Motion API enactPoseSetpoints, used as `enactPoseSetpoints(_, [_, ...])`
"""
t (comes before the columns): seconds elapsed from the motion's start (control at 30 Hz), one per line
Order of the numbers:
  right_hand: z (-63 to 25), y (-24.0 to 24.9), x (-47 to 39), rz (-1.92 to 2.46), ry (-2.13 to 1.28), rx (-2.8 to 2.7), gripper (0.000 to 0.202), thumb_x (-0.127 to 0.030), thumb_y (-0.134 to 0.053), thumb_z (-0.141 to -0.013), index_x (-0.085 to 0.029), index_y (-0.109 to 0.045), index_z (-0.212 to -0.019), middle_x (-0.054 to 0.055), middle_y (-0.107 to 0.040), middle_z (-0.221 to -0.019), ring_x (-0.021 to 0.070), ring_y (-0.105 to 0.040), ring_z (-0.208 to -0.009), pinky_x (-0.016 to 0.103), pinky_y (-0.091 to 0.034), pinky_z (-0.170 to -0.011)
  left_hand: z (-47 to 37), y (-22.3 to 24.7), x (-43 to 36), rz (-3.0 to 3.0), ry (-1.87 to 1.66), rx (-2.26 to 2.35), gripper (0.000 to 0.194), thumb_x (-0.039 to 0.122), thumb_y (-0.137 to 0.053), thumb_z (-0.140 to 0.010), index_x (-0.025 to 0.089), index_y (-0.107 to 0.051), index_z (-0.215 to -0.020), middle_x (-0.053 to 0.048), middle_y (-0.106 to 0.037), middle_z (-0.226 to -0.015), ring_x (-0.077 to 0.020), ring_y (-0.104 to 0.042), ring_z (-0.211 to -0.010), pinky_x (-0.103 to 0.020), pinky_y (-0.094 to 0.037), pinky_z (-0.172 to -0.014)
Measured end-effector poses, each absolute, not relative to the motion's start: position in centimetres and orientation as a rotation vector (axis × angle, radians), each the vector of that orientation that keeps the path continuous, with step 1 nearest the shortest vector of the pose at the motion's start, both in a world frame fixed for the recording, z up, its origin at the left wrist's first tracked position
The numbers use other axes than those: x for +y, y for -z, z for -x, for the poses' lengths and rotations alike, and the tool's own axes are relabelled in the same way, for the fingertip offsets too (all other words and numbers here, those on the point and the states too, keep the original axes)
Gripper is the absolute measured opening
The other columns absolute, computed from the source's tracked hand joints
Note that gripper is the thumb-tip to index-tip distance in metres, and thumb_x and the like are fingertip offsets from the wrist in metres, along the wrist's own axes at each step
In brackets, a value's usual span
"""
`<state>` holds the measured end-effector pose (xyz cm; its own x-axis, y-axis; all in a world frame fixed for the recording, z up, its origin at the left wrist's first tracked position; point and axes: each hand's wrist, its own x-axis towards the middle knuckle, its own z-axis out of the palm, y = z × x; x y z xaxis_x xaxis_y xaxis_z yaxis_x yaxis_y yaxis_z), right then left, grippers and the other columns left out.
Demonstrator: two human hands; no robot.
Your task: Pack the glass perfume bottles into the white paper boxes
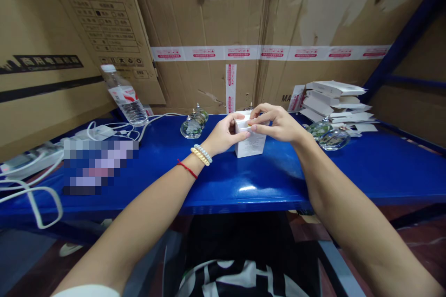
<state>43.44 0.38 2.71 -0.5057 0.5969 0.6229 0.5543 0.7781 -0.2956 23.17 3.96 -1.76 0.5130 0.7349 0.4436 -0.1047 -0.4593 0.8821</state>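
Note:
A small white carton box [251, 145] stands upright on the blue metal table [265, 181], near the middle. My left hand [225, 135] grips its left side and top edge, thumb on the top flap. My right hand [277, 123] rests over the top right, fingers pinching the flap. Bead bracelets and a red string sit on my left wrist.
Glass perfume bottles lie left of the box [193, 125] and to its right [329, 134]. A stack of flat white cartons [334, 102] sits at the back right. A plastic water bottle [123, 97] leans at the back left, with white cables and a power strip [31, 160]. Cardboard walls the back.

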Motion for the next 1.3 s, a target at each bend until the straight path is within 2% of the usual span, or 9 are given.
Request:
enactPoseSetpoints(0.23, [-43.8,-2.9,0.5,0.865,-0.067,-2.314,0.035,-0.048,-0.072,-0.075,-0.026,-0.077,-0.102,0.007,-0.065,-0.104,0.0219,-0.059,-0.096,0.039,-0.046,-0.086,-23.3,1.7,3.7,-1.767,-1.101,0.473,0.052,0.033,-0.081,-0.065,0.017,-0.052,-0.105,-0.003,-0.063,-0.091,-0.0135,-0.059,-0.078,-0.027,-0.048,-0.072])
enactPoseSetpoints(0.37, [-43.6,-3.0,0.4,0.875,-0.137,-2.292,0.029,-0.041,-0.072,-0.073,-0.025,-0.078,-0.097,0.007,-0.065,-0.105,0.0222,-0.06,-0.096,0.04,-0.045,-0.087,-23.4,1.7,3.8,-1.759,-1.104,0.477,0.051,0.034,-0.08,-0.065,0.017,-0.053,-0.105,-0.003,-0.063,-0.093,-0.0145,-0.059,-0.08,-0.028,-0.049,-0.073])
enactPoseSetpoints(0.47, [-43.6,-3.0,0.5,0.842,-0.383,-2.104,0.024,-0.038,-0.068,-0.075,-0.023,-0.078,-0.092,0.006,-0.067,-0.101,0.0199,-0.061,-0.094,0.037,-0.047,-0.085,-23.2,1.5,3.9,-1.736,-1.104,0.501,0.051,0.033,-0.08,-0.063,0.017,-0.053,-0.103,-0.004,-0.063,-0.095,-0.0156,-0.06,-0.082,-0.03,-0.048,-0.075])
enactPoseSetpoints(0.57, [-43.9,-2.8,1.0,0.794,-0.659,-1.735,0.02,-0.034,-0.064,-0.074,-0.02,-0.074,-0.085,0.003,-0.068,-0.089,0.0157,-0.061,-0.084,0.031,-0.049,-0.076,-22.8,1.2,4.1,-1.706,-1.12,0.517,0.053,0.031,-0.081,-0.059,0.017,-0.053,-0.102,-0.005,-0.064,-0.095,-0.0177,-0.061,-0.085,-0.032,-0.049,-0.077])
enactPoseSetpoints(0.67, [-44.4,-2.4,1.6,0.839,-0.803,-1.536,0.016,-0.028,-0.071,-0.065,-0.017,-0.065,-0.074,0.0,-0.064,-0.072,0.0107,-0.057,-0.065,0.025,-0.048,-0.06,-22.3,0.9,4.4,-1.689,-1.139,0.491,0.056,0.03,-0.082,-0.056,0.017,-0.053,-0.102,-0.004,-0.064,-0.093,-0.0186,-0.061,-0.087,-0.033,-0.049,-0.08])
enactPoseSetpoints(0.83, [-44.3,-1.7,1.8,0.941,-1.074,-1.627,0.034,-0.034,-0.08,-0.062,-0.018,-0.055,-0.077,-0.001,-0.062,-0.065,0.0116,-0.058,-0.06,0.024,-0.047,-0.053,-22.0,0.6,4.4,-1.643,-1.216,0.434,0.06,0.026,-0.084,-0.05,0.019,-0.054,-0.101,-0.002,-0.063,-0.097,-0.0164,-0.059,-0.086,-0.029,-0.048,-0.078])
enactPoseSetpoints(1.03, [-43.2,-1.6,1.8,0.94,-1.116,-1.644,0.037,-0.035,-0.078,-0.065,-0.017,-0.055,-0.088,0.0,-0.065,-0.076,0.0118,-0.059,-0.066,0.024,-0.046,-0.054,-22.2,0.6,4.0,-1.449,-1.159,0.423,0.035,0.047,-0.061,-0.071,0.018,-0.062,-0.09,-0.004,-0.063,-0.083,-0.0187,-0.059,-0.076,-0.03,-0.046,-0.066])
enactPoseSetpoints(1.17, [-43.0,-1.5,1.8,0.889,-1.115,-1.632,0.036,-0.03,-0.077,-0.064,-0.018,-0.056,-0.091,0.001,-0.065,-0.08,0.0135,-0.06,-0.074,0.025,-0.047,-0.058,-22.4,0.3,3.9,-1.341,-1.202,0.441,0.029,0.043,-0.057,-0.071,0.018,-0.063,-0.085,-0.003,-0.061,-0.076,-0.0182,-0.058,-0.07,-0.031,-0.046,-0.063])
enactPoseSetpoints(1.3, [-43.0,-1.5,1.7,0.859,-1.101,-1.606,0.04,-0.028,-0.078,-0.061,-0.018,-0.057,-0.093,0.0,-0.065,-0.08,0.0133,-0.06,-0.075,0.025,-0.047,-0.061,-22.4,0.0,3.8,-1.311,-1.236,0.476,0.024,0.032,-0.066,-0.066,0.018,-0.06,-0.084,0.0,-0.06,-0.073,-0.0139,-0.056,-0.065,-0.027,-0.045,-0.062])
